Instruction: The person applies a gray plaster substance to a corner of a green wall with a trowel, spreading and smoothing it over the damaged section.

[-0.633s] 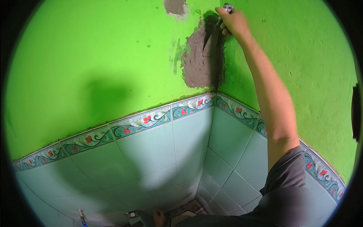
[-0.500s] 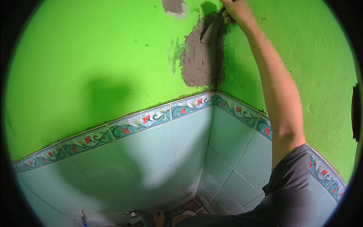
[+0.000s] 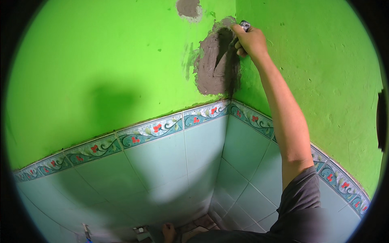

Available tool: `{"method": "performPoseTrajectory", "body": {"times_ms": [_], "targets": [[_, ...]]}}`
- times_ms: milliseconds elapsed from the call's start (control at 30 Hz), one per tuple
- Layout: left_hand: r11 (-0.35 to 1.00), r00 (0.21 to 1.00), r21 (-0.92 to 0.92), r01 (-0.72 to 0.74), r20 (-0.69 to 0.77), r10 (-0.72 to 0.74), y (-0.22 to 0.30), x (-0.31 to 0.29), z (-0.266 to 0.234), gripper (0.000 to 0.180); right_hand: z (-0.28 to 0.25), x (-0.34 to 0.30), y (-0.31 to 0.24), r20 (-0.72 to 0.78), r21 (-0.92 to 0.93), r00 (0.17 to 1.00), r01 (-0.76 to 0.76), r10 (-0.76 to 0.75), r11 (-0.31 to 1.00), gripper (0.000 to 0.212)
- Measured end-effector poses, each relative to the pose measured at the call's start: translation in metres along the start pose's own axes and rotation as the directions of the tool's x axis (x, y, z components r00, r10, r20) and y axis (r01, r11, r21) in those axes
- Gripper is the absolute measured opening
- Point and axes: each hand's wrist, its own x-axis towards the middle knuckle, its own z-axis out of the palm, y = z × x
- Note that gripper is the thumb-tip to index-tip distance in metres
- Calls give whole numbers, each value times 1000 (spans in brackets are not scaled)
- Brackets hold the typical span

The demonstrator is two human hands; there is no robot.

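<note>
The right hand (image 3: 250, 40) grips the handle of a trowel (image 3: 245, 26) at the wet plaster patch (image 3: 206, 71), which spreads leftward and below that hand. The wall corner runs close beside it, hemming movement rightward; bare green wall (image 3: 121, 52) leaves room to its left. The floral tile border (image 3: 157, 128) crosses below. Up-left, a smaller patch (image 3: 188, 7) is cut off. Shadow blurs the blade; whether the dim left hand (image 3: 168, 232) holds anything, I cannot tell.

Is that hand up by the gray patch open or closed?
Closed. The right hand curls around a tool's handle, whose end pokes out at the top of the fist.
</note>
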Motion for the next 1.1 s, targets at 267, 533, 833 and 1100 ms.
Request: {"method": "performPoseTrajectory", "body": {"times_ms": [267,533,833,1100], "targets": [[986,993,121,114,23,-118,79,-52,-36,64,-18,16,-45,-115,72,981,167,-158,983,37],[987,981,34,157,107,-159,62,-43,-25,65,-47,3,-39,-4,-171,999,45,-46,984,37],[953,983,-300,24,-166,-77,-6,7,18,25,-5,-14,0,34,-150,999,-6,11,989,37],[958,985,-281,-59,-174,9,-41,14,26,26,-18,29,-28,-20,-44,990,140,-141,989,35]]}}
